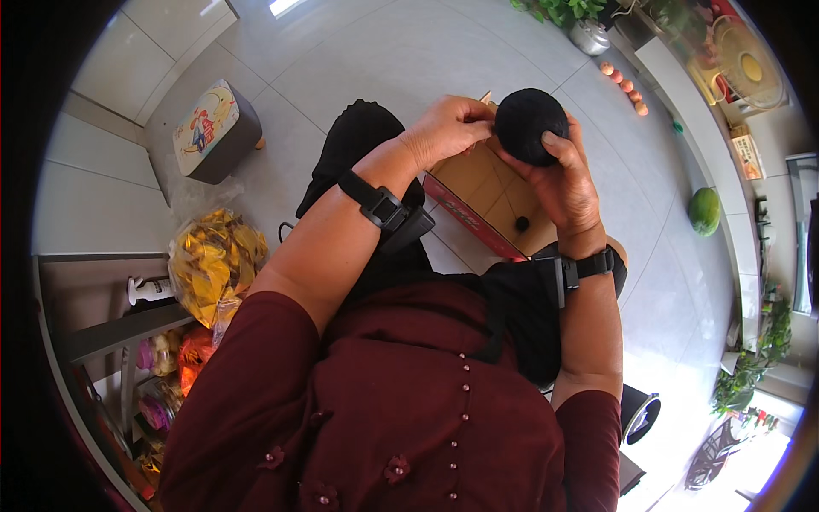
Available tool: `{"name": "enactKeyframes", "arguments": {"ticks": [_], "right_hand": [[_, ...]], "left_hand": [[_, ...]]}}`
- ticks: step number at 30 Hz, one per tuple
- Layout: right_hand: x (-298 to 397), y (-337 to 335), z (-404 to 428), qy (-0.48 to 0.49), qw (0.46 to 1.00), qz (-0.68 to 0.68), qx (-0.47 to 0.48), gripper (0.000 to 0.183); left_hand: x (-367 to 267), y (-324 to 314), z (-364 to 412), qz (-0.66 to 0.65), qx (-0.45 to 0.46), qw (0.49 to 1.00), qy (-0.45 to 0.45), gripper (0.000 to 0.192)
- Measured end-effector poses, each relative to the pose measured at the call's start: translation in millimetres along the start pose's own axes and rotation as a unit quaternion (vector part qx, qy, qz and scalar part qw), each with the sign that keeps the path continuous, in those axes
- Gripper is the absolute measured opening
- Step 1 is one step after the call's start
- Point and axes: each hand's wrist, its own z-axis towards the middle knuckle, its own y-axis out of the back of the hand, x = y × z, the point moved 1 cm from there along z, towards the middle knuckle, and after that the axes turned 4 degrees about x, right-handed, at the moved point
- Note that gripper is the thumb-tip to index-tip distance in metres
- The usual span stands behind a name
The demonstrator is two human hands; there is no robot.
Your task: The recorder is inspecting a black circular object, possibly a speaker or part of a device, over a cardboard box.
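Note:
A black ball, fuzzy like wound yarn [530,127], rests in my right hand [566,173], its thumb pressed on the lower right side. At the ball's left edge, my left hand [455,131] has its thumb and fingers drawn together; whether they pinch anything is hidden. Below both hands lies an open cardboard box [470,214] with a red printed side. Inside it is a small black ball [522,224], and a thin dark strand runs from near it up towards my hands.
To the left stand a cushioned stool [214,131] and a bag of gold wrappers [221,262] by a shelf. On the tiled floor at right are several round onion-like items [616,76], a metal kettle [589,37] and a green melon [704,211].

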Motion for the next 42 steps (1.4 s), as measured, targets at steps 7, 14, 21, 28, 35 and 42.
{"name": "enactKeyframes", "arguments": {"ticks": [7, 14, 21, 28, 35, 42], "right_hand": [[0, 5, 0, -0.009, 0.989, -0.123, -0.076, 0.063], [7, 1, -2, -0.015, 0.974, -0.222, -0.040, 0.072], [1, 11, 1, -0.040, 0.988, -0.136, -0.067, 0.065], [-9, 21, 8, -0.005, 0.962, -0.215, -0.171, 0.074], [-19, 29, 10, -0.011, 0.909, -0.404, -0.096, 0.072], [-6, 10, 1, -0.151, 0.957, -0.246, 0.007, 0.071]], "left_hand": [[6, 0, 2, 0.045, 0.037, 0.998, -0.031, 0.019], [0, -3, -2, 0.059, 0.015, 0.998, -0.021, 0.016], [2, 0, -3, 0.100, 0.016, 0.995, -0.024, 0.022], [-5, -7, -7, 0.091, 0.100, 0.988, -0.077, 0.015], [-17, 3, -10, -0.038, 0.033, 0.993, -0.107, 0.012], [-23, 1, -14, -0.001, 0.023, 0.991, -0.129, 0.013]]}}
